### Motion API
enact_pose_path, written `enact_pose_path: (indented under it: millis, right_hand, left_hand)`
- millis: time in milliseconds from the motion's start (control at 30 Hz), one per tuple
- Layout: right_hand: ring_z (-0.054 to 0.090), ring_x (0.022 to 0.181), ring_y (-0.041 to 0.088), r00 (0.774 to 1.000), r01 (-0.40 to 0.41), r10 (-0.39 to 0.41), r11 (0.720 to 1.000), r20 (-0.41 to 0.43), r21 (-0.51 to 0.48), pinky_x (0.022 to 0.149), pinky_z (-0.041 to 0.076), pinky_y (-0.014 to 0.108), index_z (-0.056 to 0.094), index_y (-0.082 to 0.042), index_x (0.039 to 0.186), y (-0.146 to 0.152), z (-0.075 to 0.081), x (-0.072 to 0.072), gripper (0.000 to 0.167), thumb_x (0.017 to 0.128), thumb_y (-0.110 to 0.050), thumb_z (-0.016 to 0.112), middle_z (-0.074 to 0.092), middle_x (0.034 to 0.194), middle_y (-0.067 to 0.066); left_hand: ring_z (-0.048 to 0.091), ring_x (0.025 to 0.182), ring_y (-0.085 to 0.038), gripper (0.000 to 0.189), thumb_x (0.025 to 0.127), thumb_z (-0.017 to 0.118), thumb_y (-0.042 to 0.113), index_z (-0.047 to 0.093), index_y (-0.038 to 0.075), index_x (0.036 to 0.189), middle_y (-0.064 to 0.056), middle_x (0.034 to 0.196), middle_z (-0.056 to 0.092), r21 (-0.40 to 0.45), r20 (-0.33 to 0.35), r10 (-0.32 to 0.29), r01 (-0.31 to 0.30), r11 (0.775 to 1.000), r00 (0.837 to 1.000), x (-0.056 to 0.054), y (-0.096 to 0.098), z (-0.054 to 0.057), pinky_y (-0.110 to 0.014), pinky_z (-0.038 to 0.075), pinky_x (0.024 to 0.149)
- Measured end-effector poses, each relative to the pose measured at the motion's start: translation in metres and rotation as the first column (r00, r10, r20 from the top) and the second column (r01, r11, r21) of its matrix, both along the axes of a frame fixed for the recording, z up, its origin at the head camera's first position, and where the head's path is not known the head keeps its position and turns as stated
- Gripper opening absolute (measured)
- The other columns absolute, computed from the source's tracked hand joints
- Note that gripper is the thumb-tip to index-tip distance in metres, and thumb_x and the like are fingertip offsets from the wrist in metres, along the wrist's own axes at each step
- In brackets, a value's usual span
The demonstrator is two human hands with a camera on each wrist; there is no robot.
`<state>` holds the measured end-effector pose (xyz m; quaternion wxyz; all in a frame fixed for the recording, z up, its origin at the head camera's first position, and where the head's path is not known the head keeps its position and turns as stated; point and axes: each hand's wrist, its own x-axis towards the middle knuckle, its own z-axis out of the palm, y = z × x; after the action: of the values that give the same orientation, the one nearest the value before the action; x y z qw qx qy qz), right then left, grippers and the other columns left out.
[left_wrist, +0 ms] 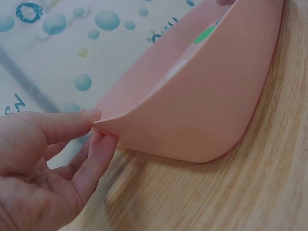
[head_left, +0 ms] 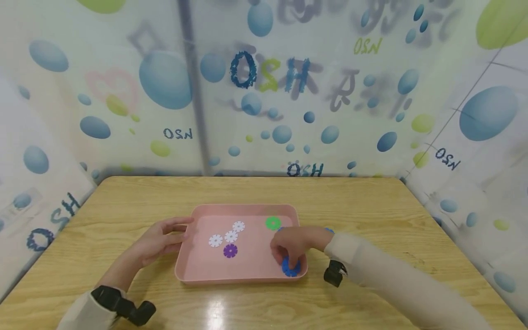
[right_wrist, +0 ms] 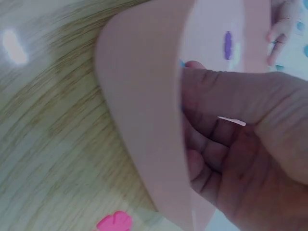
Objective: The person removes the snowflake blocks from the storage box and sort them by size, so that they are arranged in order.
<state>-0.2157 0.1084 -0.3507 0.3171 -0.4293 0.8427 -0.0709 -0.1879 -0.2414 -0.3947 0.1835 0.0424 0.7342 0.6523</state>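
From the head, a pink tray [head_left: 206, 270] lies flat on the worktop [head_left: 354, 201]. The right hand [head_left: 290, 240] reaches into its near right corner, fingers curled down and, it seems, clamped on a blue piece [head_left: 290, 268]. The left hand [head_left: 161, 240] is at the opposite side. Towards the left of the tray lie three white pieces [head_left: 231, 236] with a purple piece [head_left: 230, 250] just nearer; a green piece [head_left: 273, 223] sits by the far right. The step in hand looks like handling the blue piece — the next move probably calls for a sure hold on its thin edge while the tray stays steady. The worktop is pale, grained wood with a bright glare spot [head_left: 215, 311] in front of the tray; behind and at both sides hangs a pale covering [head_left: 255, 119] printed with bubbles and mirrored "H2O" lettering.

From the left wrist, thumb and fingers pinch the tray's rim, thumb above and fingers below.

From the right wrist, thumb and fingers are bent inside the tray; its wall hides most of their grip, with only slivers of blue beside the thumb. Outside, a pink piece [right_wrist: 115, 221] lies on the worktop — close to the tray wall.
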Motion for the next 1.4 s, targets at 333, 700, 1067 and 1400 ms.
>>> enact_pose_path:
  millis: [333, 700, 1067, 1400]
  right_hand:
    - [0.045, 0.062, 0.005, 0.997, 0.075, -0.079, 0.984, -0.019, -0.16, 0.055, 0.042, 0.018, 0.061, -0.016, 0.078, 0.012, 0.016, 0.003, 0.02, 0.072, -0.003, 0.075, 0.052, 0.067, -0.008]
    - [0.047, 0.064, 0.008, 0.971, 0.177, -0.221, 0.92, -0.09, -0.35, 0.057, 0.046, 0.022, 0.061, -0.013, 0.08, 0.048, 0.028, -0.004, 0.017, 0.074, -0.006, 0.076, 0.053, 0.07, -0.005]
    - [0.048, 0.062, 0.014, 0.896, 0.396, -0.443, 0.818, -0.018, -0.416, 0.054, 0.046, 0.025, 0.063, -0.009, 0.083, 0.131, 0.017, -0.023, 0.013, 0.076, -0.007, 0.074, 0.053, 0.068, -0.002]
    - [0.048, 0.064, 0.015, 0.844, 0.514, -0.523, 0.727, 0.117, -0.455, 0.054, 0.045, 0.023, 0.062, 0.0, 0.087, 0.179, -0.001, -0.028, 0.019, 0.076, -0.009, 0.074, 0.053, 0.07, 0.003]
  left_hand:
    - [0.057, 0.102, -0.022, 0.058, 0.089, 0.06, 0.009, 0.032, -0.007, 0.138, -0.03, 0.132, 0.032, 0.021, 0.001, 0.004, -0.005, 1.0, 1.0, 0.001, 0.003, -0.002, -0.034, 0.05, 0.085]
    - [0.056, 0.104, -0.023, 0.059, 0.09, 0.059, 0.012, 0.031, -0.006, 0.138, -0.03, 0.134, 0.031, 0.0, -0.006, -0.006, 0.006, 1.0, 1.0, 0.0, 0.0, -0.001, -0.034, 0.049, 0.087]
    - [0.055, 0.105, -0.024, 0.06, 0.09, 0.059, 0.011, 0.029, -0.007, 0.139, -0.03, 0.134, 0.029, 0.01, 0.01, -0.007, 0.007, 1.0, 1.0, 0.0, 0.0, 0.0, -0.036, 0.048, 0.088]
    - [0.056, 0.104, -0.022, 0.059, 0.09, 0.059, 0.009, 0.029, -0.007, 0.139, -0.03, 0.134, 0.029, 0.016, 0.019, -0.003, 0.002, 1.0, 1.0, -0.001, 0.0, 0.0, -0.036, 0.048, 0.088]
